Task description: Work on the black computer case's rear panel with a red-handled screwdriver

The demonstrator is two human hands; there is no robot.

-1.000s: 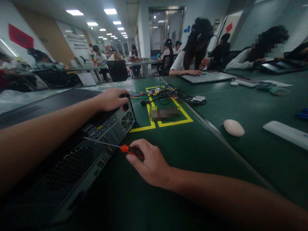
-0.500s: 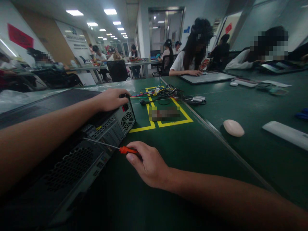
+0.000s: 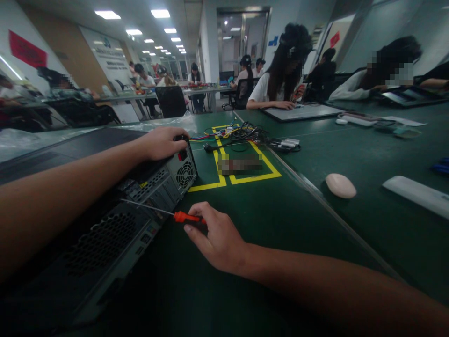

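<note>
A black desktop computer case (image 3: 105, 234) lies on its side on the green table (image 3: 280, 224), its rear panel with a fan grille facing me. My left hand (image 3: 163, 142) rests curled over the case's far top corner. My right hand (image 3: 217, 241) grips a screwdriver with a red and black handle (image 3: 185, 217). Its thin metal shaft points left, with the tip against the rear panel of the case.
A tangle of coloured cables (image 3: 242, 135) lies by a yellow taped rectangle (image 3: 245, 178). A white mouse (image 3: 340, 185) and a white keyboard (image 3: 417, 195) sit to the right. Across the table other people work at a flat panel (image 3: 301, 112).
My right hand has shifted slightly on the screwdriver handle, covering more of it. The left hand and the case have stayed where they were.
</note>
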